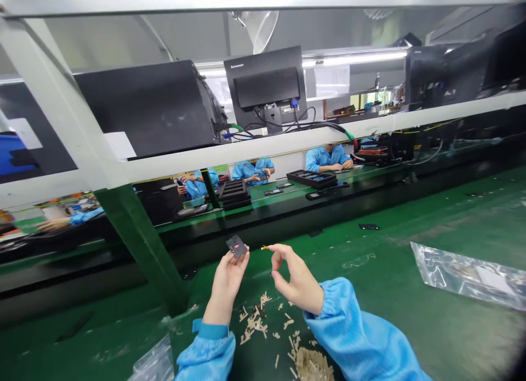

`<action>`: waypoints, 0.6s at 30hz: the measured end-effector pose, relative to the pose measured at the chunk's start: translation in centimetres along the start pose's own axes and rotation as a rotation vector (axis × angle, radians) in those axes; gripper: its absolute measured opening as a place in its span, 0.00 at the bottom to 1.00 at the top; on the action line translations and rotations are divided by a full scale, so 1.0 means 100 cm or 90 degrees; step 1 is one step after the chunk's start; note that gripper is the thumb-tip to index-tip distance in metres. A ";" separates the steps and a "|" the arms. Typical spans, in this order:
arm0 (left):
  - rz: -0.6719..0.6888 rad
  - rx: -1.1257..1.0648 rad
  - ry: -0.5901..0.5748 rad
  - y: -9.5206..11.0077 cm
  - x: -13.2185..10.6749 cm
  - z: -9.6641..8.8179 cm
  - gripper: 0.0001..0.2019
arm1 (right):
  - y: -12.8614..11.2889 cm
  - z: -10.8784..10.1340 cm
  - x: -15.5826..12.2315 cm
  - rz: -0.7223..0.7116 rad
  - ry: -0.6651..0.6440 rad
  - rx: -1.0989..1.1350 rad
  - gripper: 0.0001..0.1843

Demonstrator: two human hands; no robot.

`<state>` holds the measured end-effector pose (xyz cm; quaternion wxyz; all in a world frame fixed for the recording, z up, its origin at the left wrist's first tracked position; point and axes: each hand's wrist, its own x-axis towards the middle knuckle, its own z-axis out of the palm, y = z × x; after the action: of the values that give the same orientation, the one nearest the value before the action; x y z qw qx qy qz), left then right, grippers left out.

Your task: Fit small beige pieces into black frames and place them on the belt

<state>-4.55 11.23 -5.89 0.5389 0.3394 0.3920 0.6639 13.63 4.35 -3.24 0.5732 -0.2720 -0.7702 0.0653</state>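
Our left hand (226, 279) pinches a dark plate (235, 246) above the desk (370, 293); just to its right, not touching, a small yellow strip (264, 247) points roughly sideways from our right hand's (298, 279) index fingertip, thumb spread away.

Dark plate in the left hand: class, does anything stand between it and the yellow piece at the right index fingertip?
Nothing visible; only a gap separates the dark plate from the yellow piece. Pale scraps lie on the green tabletop.
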 end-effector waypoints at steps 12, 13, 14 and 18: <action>0.121 -0.054 -0.148 0.034 -0.080 0.056 0.10 | -0.031 -0.004 0.009 0.142 0.137 0.213 0.23; 0.139 -0.029 -0.143 0.033 -0.084 0.058 0.09 | -0.032 -0.007 0.009 0.155 0.149 0.229 0.22; 0.149 0.005 -0.144 0.032 -0.088 0.059 0.09 | -0.033 -0.009 0.009 0.168 0.156 0.241 0.22; 0.174 0.188 -0.152 0.027 -0.100 0.051 0.07 | -0.035 -0.011 0.008 0.209 0.159 0.248 0.22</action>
<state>0.58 1.91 -1.38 0.4307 0.5407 0.3689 0.6213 13.32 1.54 -0.78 0.6867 -0.2837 -0.6124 0.2701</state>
